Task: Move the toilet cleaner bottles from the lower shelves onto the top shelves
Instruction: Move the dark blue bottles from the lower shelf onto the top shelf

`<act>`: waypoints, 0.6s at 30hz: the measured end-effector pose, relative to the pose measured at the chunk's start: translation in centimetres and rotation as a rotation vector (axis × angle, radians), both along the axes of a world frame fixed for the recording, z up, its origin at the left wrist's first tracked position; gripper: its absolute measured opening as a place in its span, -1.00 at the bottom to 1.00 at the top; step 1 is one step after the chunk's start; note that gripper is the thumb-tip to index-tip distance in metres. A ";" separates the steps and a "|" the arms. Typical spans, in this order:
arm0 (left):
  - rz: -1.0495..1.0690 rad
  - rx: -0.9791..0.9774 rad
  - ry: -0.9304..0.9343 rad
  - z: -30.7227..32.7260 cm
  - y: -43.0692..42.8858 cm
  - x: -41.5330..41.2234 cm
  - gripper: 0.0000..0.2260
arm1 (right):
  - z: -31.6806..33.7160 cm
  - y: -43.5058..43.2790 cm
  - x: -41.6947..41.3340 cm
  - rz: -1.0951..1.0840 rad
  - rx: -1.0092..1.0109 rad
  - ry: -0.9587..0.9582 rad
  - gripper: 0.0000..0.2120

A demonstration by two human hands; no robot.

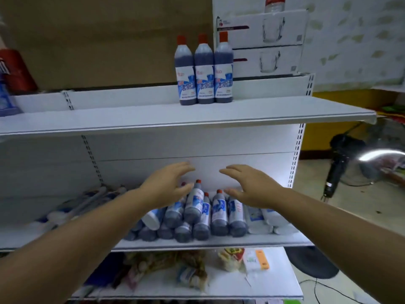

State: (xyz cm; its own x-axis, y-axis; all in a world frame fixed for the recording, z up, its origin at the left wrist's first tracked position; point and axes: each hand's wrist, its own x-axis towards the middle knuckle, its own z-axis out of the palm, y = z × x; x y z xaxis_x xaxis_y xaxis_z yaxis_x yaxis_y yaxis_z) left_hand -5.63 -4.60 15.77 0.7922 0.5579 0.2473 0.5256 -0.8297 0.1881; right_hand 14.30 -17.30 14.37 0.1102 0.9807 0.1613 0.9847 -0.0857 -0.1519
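Up at 12 o'clock on the top shelf (263, 110): three upright bottles (204, 71), red-capped, nearly full of dark blue liquid, touching side by side. Toward 6 o'clock on the lower shelf (219, 243): a pile (203, 218) of like bottles lying flat. Just above it, left hand (168, 185) and right hand (252, 187), both spread wide, gripping nothing.

We see dim, bluish indoor light, soft blur throughout, the top shelf (263, 114) bowing with wide-angle distortion, faint shadow beneath it, a white glare streak on the fan (381, 155) at right.
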 end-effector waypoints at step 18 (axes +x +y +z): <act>0.433 -0.591 0.252 -13.1 10.7 2.0 -0.65 | -12.9 12.7 -2.5 -0.285 -0.386 0.516 -0.58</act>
State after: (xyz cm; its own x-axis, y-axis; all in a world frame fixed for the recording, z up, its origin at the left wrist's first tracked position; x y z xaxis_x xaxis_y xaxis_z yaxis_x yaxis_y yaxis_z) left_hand -3.62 6.11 2.63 0.4663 0.8138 -0.3468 0.8659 -0.3397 0.3671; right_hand 11.75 -4.56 1.47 0.3404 0.8787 -0.3348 0.7260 -0.4719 -0.5003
